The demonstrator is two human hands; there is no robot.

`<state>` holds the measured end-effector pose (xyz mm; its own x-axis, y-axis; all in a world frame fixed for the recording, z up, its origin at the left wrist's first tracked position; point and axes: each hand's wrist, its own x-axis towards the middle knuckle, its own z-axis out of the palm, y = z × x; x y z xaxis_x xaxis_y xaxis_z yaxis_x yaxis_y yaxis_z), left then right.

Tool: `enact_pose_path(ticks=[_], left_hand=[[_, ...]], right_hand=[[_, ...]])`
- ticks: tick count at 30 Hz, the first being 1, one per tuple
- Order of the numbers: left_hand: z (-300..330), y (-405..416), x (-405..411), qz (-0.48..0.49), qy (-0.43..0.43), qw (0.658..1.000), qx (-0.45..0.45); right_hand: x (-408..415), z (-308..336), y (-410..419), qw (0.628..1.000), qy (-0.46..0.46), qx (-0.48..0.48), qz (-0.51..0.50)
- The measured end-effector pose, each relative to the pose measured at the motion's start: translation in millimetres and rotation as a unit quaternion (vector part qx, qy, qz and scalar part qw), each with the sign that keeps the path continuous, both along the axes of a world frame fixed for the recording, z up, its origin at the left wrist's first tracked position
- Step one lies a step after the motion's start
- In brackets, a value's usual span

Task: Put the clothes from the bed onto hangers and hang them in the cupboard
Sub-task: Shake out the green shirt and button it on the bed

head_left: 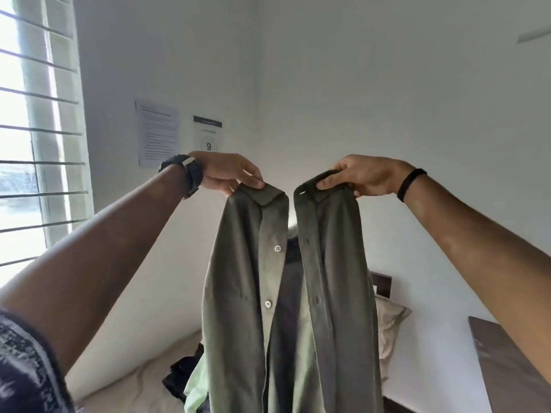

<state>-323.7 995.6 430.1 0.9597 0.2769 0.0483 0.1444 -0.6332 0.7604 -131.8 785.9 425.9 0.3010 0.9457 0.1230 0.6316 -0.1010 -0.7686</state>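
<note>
White walls are meeting in a corner behind the scene, with a barred window (26,138) at nine o'clock and two printed paper sheets (158,132) taped up beside it. Low at six o'clock, a bed with a beige sheet (125,380) is carrying a dark garment (182,374) and a pale green garment (195,386), while a beige pillow (389,323) is leaning near a dark wooden headboard (383,283) at four o'clock.

Hanging in mid-air at the centre, an olive-green button-up shirt (328,293) is being held up, unbuttoned, its two front panels parted and its long axis running straight down from twelve to six. The left hand (226,171), wearing a black wristwatch (185,174), is pinching the collar end on the button side; the right hand (366,174), wearing a thin black wristband (411,183), is pinching the collar end on the buttonhole side. Both grips are clamped on fabric, level with each other and near together.

No hanger or cupboard is showing. Judging from this, the shirt is being opened out for a hanger, and the neck opening between the two hands is lying equally near to either hand.
</note>
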Motion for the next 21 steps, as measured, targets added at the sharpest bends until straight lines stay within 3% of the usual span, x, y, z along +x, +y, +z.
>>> enact_pose_path(ticks=[5, 9, 12, 15, 17, 21], left_hand=[[41, 36, -8, -0.022, -0.067, 0.996, -0.061], [-3, 90, 26, 0.038, -0.005, 0.996, -0.077], [-103, 155, 69, 0.105, 0.121, 0.987, -0.034], [-241, 220, 114, 0.155, 0.279, 0.946, 0.057], [-331, 244, 134, 0.184, 0.326, 0.924, 0.078], [-471, 271, 163, 0.197, 0.327, 0.92, 0.092]], right_hand=[[7, 28, 36, 0.993, 0.072, 0.09, 0.014], [36, -20, 103, 0.991, 0.118, 0.067, 0.004], [65, -119, 169, 0.989, 0.146, -0.022, -0.013], [91, -250, 234, 0.973, 0.172, -0.149, -0.04], [99, -340, 264, 0.954, 0.223, -0.192, -0.062], [112, -490, 309, 0.919, 0.319, -0.189, -0.133]])
